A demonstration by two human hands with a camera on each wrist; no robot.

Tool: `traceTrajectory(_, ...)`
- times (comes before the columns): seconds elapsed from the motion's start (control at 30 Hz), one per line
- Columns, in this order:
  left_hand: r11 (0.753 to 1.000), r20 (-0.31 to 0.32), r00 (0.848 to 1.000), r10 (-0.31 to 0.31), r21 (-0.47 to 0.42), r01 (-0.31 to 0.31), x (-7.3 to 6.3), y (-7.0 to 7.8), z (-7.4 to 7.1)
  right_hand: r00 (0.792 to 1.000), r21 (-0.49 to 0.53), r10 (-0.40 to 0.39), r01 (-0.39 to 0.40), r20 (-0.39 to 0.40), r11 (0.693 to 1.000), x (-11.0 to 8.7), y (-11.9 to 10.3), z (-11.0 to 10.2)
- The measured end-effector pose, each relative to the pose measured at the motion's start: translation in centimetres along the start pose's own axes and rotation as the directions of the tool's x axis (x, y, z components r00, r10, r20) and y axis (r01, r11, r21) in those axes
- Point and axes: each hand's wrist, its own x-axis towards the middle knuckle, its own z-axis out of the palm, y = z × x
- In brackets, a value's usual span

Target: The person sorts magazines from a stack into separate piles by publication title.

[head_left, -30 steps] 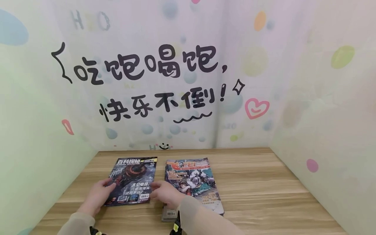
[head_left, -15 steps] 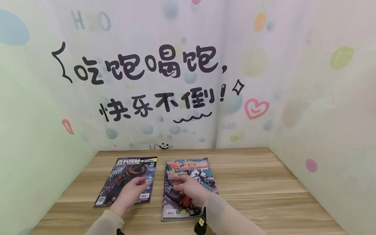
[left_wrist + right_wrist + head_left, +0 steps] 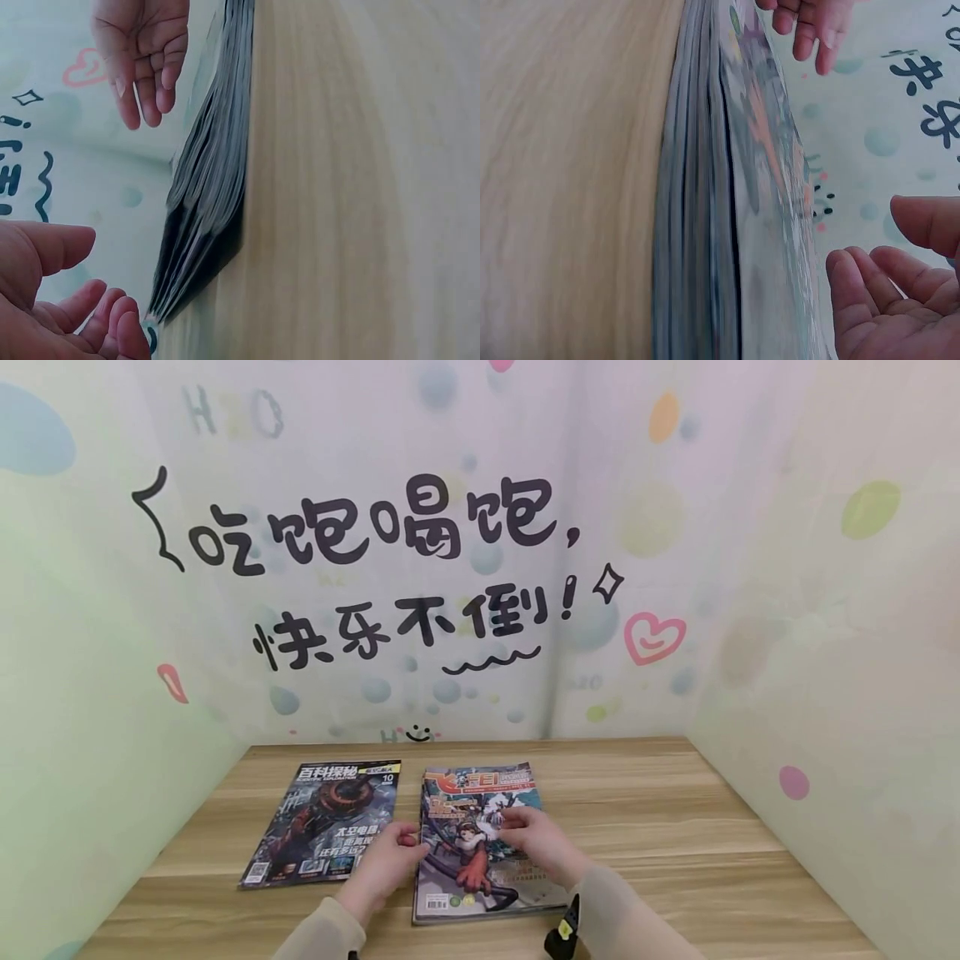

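A stack of magazines (image 3: 480, 860) lies on the table in the head view, its top cover showing a figure in red. My left hand (image 3: 384, 867) is at the stack's left edge, fingers relaxed; whether it touches the edge I cannot tell. Over the right part of the stack is my right hand (image 3: 543, 845), its fingers loosely bent and holding nothing. To the left lies a single dark magazine (image 3: 322, 827), partly behind my left hand. In the left wrist view the stacked magazines (image 3: 214, 142) show their page edges; in the right wrist view the magazine stack (image 3: 705, 187) shows several layers.
The wood-grain table (image 3: 660, 843) runs back to a patterned wall curtain (image 3: 480, 693) with large black lettering. Pale side panels (image 3: 825, 693) close in the left and right.
Both hands have moved right: the left from the single dark magazine to the stack's left edge, the right from between the magazines to over the stack. The magazines look unmoved.
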Motion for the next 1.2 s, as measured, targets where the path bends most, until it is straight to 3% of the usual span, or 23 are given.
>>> traceTrajectory(0.23,1.000,0.009,1.000,-0.006,-0.014,0.006,-0.3,-0.1,0.8,0.998,0.024,0.010,-0.008,-0.060,1.000,-1.2,0.8,-1.9)
traceTrajectory(0.47,0.998,0.009,0.999,-0.051,-0.022,0.052,-0.2,-0.5,1.1,0.987,0.035,0.005,0.000,-0.161,0.999,-1.7,2.2,-2.9)
traceTrajectory(0.73,0.997,-0.023,0.997,-0.073,-0.038,0.072,-0.4,-0.8,1.6,0.956,-0.027,0.088,-0.099,-0.281,0.995,-2.2,2.8,-3.4)
traceTrajectory(0.9,0.996,-0.024,0.997,-0.068,-0.057,0.066,-0.4,-1.2,1.9,0.947,-0.042,0.121,-0.140,-0.298,0.989,-2.4,3.3,-3.6)
traceTrajectory(1.2,0.997,-0.016,0.996,-0.082,-0.011,0.082,-0.6,-1.5,2.1,0.948,-0.056,0.144,-0.166,-0.283,0.984,-2.5,3.8,-3.3)
